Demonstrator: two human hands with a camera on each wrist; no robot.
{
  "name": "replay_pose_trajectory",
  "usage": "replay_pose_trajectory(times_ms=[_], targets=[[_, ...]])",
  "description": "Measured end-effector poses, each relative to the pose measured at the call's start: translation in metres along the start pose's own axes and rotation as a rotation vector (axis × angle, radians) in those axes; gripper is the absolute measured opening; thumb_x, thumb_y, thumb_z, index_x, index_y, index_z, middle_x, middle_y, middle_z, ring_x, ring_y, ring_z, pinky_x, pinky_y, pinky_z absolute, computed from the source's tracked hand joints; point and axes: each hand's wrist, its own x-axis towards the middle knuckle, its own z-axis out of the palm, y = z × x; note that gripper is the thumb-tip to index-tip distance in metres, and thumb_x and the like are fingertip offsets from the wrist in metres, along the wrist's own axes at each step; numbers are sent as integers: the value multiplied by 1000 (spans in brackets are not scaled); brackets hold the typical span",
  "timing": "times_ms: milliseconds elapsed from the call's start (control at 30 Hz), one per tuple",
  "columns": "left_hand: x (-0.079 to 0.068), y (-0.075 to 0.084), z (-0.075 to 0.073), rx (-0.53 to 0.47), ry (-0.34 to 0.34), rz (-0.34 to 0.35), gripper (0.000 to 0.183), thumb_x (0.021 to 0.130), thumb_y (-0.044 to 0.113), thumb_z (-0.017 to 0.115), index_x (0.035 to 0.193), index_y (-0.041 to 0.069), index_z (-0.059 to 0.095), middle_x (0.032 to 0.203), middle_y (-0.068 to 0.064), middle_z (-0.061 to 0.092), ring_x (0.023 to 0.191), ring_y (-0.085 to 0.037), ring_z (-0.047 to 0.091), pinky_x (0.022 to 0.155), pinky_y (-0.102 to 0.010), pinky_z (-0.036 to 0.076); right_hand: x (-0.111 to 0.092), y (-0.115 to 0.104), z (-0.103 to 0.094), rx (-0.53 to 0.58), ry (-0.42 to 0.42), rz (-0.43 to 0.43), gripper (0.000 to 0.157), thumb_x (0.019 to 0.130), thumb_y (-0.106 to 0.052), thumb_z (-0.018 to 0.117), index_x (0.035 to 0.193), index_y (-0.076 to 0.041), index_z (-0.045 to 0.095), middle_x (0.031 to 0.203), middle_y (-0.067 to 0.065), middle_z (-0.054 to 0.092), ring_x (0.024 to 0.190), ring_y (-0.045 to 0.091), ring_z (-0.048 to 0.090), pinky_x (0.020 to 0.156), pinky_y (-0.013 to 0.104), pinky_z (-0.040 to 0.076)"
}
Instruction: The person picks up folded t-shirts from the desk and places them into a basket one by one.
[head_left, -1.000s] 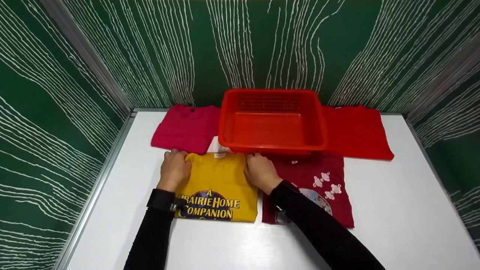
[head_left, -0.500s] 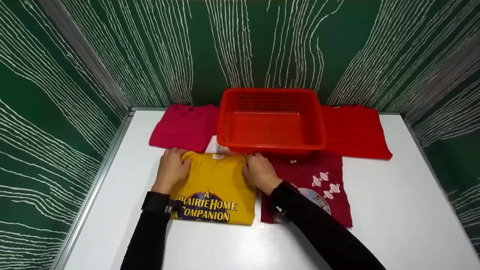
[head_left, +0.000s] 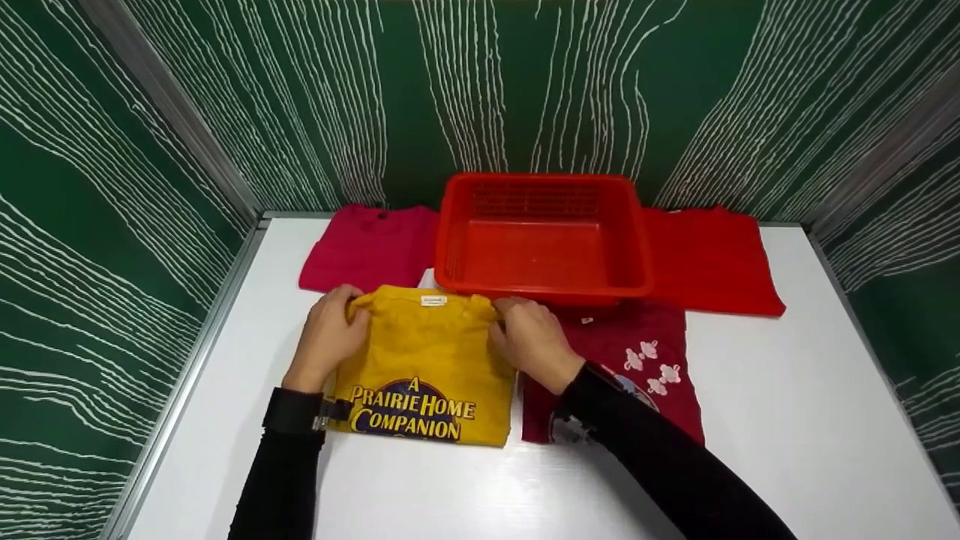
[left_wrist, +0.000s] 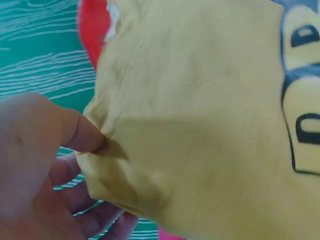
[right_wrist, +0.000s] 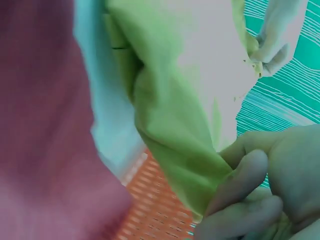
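Observation:
A folded yellow T-shirt [head_left: 427,345] printed "A Prairie Home Companion" is between my two hands, its collar edge raised toward the head camera. My left hand [head_left: 330,336] pinches the far left corner; in the left wrist view the thumb [left_wrist: 82,132] presses on the cloth with the fingers behind it. At the far right corner my right hand [head_left: 534,341] grips the other shoulder, and the right wrist view shows the yellow cloth [right_wrist: 175,130] bunched between thumb and fingers. A folded maroon T-shirt [head_left: 622,345] with pink flower prints lies partly under my right forearm.
Behind the yellow shirt stands a red plastic basket [head_left: 540,291] with nothing in it. A folded pink shirt [head_left: 367,251] lies to its left and a folded red shirt [head_left: 712,262] to its right. The white table [head_left: 810,420] meets green walls [head_left: 517,90].
The far edge of the yellow shirt has risen off the table, lifted by both hands. My left hand has shifted slightly left and toward me; the other clothes and basket stay put.

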Motion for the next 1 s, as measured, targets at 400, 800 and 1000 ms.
replay_pose_trajectory(times_ms=[400, 800, 1000], targets=[[-11, 44, -40, -4, 118, 156, 25, 102, 14, 68, 121, 2, 78, 115, -15, 72, 110, -35, 64, 103, -49, 52, -24, -4, -57, -70, 168, -179, 18, 104, -19, 78, 116, -6, 79, 103, 11, 81, 86, 28, 76, 77, 46, 65], [-27, 94, -71, 22, 170, 293, 28, 100, 7, 71, 126, 2, 78, 110, -12, 74, 104, -30, 63, 101, -46, 51, -45, 1, -108, -184, 261, -321, 20, 101, -15, 82, 117, -4, 81, 96, 11, 76, 83, 27, 71, 74, 42, 65], [-32, 112, -77, 101, 193, 401, 22, 99, 7, 74, 120, 2, 82, 104, -10, 74, 102, -29, 62, 95, -43, 49, -51, 13, -134, -226, 291, -389, 17, 98, -14, 85, 110, -3, 82, 100, 12, 79, 91, 28, 55, 83, 38, 49]])
